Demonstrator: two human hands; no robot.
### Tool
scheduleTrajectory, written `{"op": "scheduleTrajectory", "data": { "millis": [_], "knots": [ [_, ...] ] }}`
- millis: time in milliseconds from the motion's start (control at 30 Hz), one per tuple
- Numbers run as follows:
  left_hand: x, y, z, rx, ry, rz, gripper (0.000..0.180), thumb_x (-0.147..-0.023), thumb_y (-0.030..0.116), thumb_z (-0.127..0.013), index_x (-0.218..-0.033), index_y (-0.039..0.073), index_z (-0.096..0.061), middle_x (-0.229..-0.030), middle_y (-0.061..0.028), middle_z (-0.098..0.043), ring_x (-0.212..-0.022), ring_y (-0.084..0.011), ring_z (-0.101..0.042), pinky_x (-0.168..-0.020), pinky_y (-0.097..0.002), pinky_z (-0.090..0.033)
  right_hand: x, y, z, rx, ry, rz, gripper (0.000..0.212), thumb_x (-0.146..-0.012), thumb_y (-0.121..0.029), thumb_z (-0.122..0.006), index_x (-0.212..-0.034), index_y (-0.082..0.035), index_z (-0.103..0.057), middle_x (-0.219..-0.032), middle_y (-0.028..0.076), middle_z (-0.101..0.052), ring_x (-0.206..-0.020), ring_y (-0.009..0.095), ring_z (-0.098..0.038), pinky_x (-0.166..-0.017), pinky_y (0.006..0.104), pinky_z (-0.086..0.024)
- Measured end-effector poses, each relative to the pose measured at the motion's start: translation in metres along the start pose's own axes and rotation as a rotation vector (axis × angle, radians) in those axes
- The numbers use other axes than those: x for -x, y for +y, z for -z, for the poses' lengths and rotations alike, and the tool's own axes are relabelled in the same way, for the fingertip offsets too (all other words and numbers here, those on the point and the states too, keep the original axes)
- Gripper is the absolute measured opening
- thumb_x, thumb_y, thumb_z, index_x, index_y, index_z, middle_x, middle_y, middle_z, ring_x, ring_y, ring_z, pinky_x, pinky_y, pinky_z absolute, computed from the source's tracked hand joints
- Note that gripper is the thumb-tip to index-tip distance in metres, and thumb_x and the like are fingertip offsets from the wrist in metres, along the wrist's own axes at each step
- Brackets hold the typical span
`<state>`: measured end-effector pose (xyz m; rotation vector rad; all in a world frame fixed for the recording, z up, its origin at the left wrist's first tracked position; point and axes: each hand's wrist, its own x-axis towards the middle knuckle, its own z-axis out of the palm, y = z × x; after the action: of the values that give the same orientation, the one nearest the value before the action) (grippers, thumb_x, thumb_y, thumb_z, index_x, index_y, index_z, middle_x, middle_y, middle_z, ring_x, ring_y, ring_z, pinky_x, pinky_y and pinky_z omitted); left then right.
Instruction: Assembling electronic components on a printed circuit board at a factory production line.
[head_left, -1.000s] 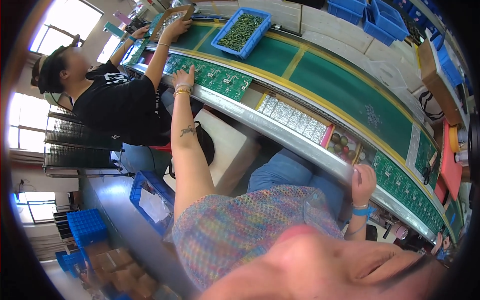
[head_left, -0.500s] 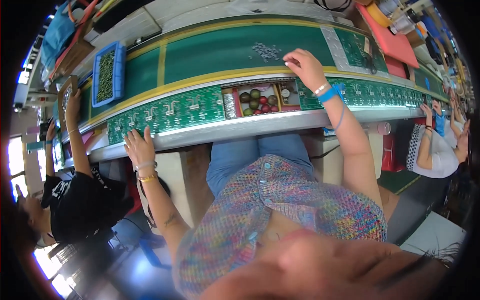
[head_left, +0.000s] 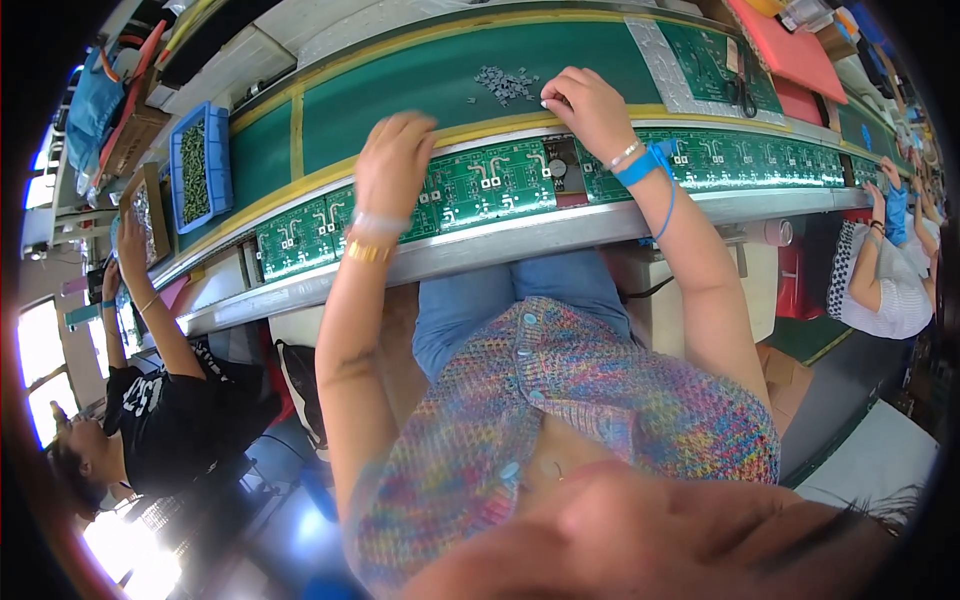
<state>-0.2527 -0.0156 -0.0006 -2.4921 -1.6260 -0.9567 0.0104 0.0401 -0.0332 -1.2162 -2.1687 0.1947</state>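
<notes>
My left hand (head_left: 392,170) is raised over the row of green circuit boards (head_left: 505,180), its fingers smeared by motion. I cannot see anything in it. At the far edge of the boards my right hand (head_left: 588,108) has its fingers curled and pinched together; whatever they may hold is too small to make out. Just left of those fingertips, a loose pile of small grey parts (head_left: 503,84) lies on the green belt (head_left: 400,90). A blue band with a cord circles my right wrist.
A blue bin (head_left: 226,165) of small dark-green parts stands at the left. Scissors (head_left: 742,95) lie on the right by a green board. A round dial-like object (head_left: 558,170) shows in a gap between boards. Co-workers' arms reach in at both sides.
My left hand has lifted and moved right, and the left boards have slid right, covering the tray of round red and green fruit. My right hand has shifted slightly left, nearer the pile.
</notes>
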Motion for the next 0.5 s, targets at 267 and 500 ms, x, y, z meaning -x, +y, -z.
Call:
{"op": "scheduleTrajectory", "data": {
  "millis": [267, 500],
  "knots": [
    [-0.043, -0.024, -0.071, 0.012, -0.048, -0.169, 0.008, -0.076, 0.011, -0.065, -0.083, 0.009, -0.068, -0.088, -0.0031, -0.063, -0.084, -0.0240, -0.058, -0.071, -0.0343, -0.050, 0.051, -0.050, 0.025, -0.197, -0.011, 0.058, 0.010, -0.071, -0.008, -0.067, -0.079, -0.006, -0.061, -0.082, 0.006, -0.054, -0.083, 0.025, -0.052, -0.073, 0.0363, -0.044],
    [-0.039, -0.017, -0.062, 0.103, -0.055, -0.101, 0.007, -0.077, 0.010, -0.066, -0.083, 0.008, -0.068, -0.083, -0.0055, -0.064, -0.077, -0.0252, -0.059, -0.069, -0.0340, -0.049, 0.058, -0.050, 0.008, -0.137, -0.125, 0.091, 0.007, -0.070, -0.007, -0.067, -0.076, -0.007, -0.062, -0.082, 0.004, -0.053, -0.082, 0.024, -0.050, -0.072, 0.0353, -0.044]
  ]
}}
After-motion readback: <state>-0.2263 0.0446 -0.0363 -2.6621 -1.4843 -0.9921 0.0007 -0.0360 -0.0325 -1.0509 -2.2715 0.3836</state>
